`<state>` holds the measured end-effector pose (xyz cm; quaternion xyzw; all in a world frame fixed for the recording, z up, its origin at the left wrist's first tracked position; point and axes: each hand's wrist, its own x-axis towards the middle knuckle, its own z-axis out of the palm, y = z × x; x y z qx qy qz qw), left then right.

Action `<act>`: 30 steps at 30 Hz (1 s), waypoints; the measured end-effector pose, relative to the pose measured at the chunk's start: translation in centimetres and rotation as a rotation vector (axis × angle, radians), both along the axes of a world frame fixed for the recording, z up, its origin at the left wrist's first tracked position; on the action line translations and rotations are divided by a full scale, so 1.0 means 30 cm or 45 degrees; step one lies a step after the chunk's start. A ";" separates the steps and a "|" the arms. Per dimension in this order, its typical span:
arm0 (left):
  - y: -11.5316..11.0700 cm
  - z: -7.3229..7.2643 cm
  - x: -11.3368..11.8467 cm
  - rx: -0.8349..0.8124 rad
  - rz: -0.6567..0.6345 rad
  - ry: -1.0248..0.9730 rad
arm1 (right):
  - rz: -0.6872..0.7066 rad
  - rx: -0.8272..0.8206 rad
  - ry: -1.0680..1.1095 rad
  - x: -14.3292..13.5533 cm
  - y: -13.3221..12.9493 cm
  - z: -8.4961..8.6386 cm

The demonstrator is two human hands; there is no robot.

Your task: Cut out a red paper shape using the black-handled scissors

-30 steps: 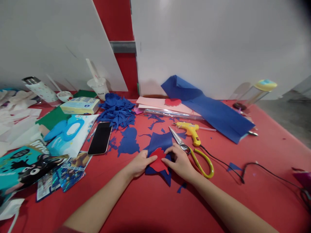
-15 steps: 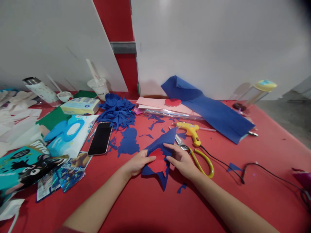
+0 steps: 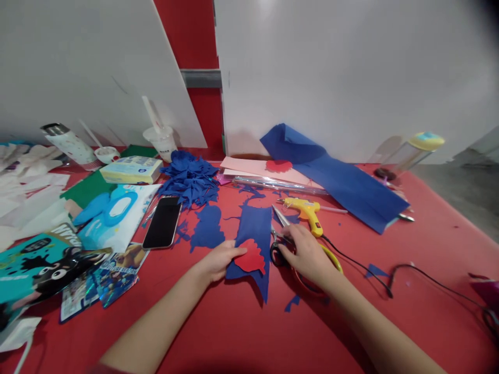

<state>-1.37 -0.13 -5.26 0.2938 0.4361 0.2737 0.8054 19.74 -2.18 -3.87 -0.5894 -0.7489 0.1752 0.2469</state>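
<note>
My left hand [image 3: 223, 261] pinches a red scalloped paper shape [image 3: 251, 256] together with a blue paper piece [image 3: 255, 224] that lies under it. To their right, my right hand [image 3: 302, 250] is on the scissors [image 3: 281, 217], whose blades point away from me; black and red handle parts show by its fingers. A second pair with yellow handles [image 3: 333, 259] lies partly hidden beneath that hand. Just beyond it is a yellow glue gun [image 3: 306, 208]. Left of the held paper lies another blue cut-out [image 3: 208, 227].
A phone [image 3: 161, 222], a blue paper heap [image 3: 189, 179], a cup [image 3: 161, 143] and snack packets [image 3: 115, 275] stand or lie to the left. Long blue paper [image 3: 343, 182] stretches across the back right. The glue gun's black cord [image 3: 432, 272] runs right.
My right hand has let go of the paper and moved right onto the scissors. The blue piece has turned more upright under the red shape, with my left hand still on them.
</note>
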 end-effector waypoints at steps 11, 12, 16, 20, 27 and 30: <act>-0.003 0.000 -0.002 0.322 -0.027 0.270 | -0.108 0.007 -0.807 -0.067 -0.049 0.013; -0.001 -0.001 -0.005 0.346 -0.035 0.290 | -0.109 0.006 -0.817 -0.070 -0.050 0.013; 0.010 -0.009 -0.016 0.421 -0.060 0.351 | -0.086 -0.021 -0.826 -0.073 -0.045 0.016; 0.016 -0.016 -0.023 0.457 -0.054 0.338 | -0.068 -0.035 -0.806 -0.064 -0.032 0.028; 0.014 -0.024 -0.027 0.370 -0.003 0.133 | -0.014 -0.131 -0.524 0.021 0.011 0.051; 0.018 -0.029 -0.030 0.295 0.019 0.032 | -0.024 -0.241 -0.289 0.079 0.028 0.060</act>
